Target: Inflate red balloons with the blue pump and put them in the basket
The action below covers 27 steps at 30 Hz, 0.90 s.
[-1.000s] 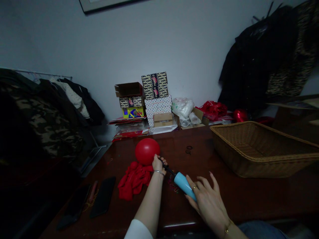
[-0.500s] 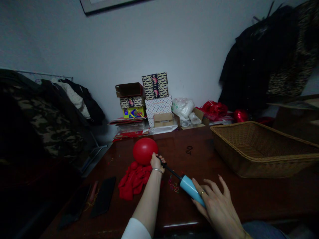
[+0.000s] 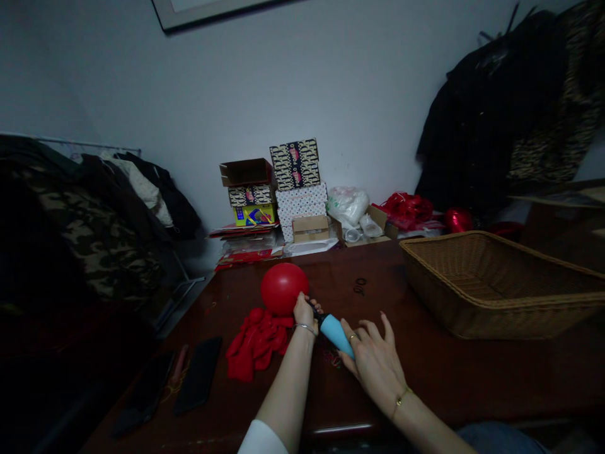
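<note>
left hand [image 3: 306, 313] gripping inflated red balloon [image 3: 283, 288] at its neck, right hand [image 3: 375, 356] on blue pump [image 3: 336, 334], wicker basket [image 3: 496, 309] at right

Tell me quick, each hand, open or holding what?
Left hand: closed on the black end of the blue pump, against the red balloon.
Right hand: holding the blue pump's barrel.

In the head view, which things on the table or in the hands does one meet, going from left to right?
Left flat black object, right flat black object, red balloon, light-blue pump, small dark rings, wicker basket.
</note>
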{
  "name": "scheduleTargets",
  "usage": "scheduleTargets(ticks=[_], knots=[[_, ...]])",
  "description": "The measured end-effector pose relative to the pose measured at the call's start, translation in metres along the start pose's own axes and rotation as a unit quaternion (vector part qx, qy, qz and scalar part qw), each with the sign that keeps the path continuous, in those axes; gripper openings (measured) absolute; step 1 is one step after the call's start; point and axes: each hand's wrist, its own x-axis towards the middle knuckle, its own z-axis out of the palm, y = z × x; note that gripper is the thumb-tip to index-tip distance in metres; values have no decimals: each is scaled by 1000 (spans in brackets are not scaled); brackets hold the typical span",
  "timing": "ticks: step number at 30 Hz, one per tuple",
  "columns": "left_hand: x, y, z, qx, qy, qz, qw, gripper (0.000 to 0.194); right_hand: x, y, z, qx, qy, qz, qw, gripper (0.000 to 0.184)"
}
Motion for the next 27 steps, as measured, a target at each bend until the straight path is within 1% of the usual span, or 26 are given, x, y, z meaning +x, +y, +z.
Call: scheduleTargets(ticks=[4,9,14,20,23,27], knots=[[4,2,0,5,-2,-3,1000,22,0,0,2,8,2,4,1000,48],[4,5,3,10,2,3,1000,20,-10,2,-1,21,6,10,1000,49],[8,10,3,11,-10,18,1000,22,-29,15,-3,28,25,-2,999,48],[14,15,1,7,-12,22,1000,21,-53,34,-2,28,82,-26,996,48],[12,16,3,2,-11,20,1000,23,-58,39,-2,29,93,-26,995,49],[8,17,6,-2,-7,15,1000,22,-57,39,-3,30,85,-21,996,49]])
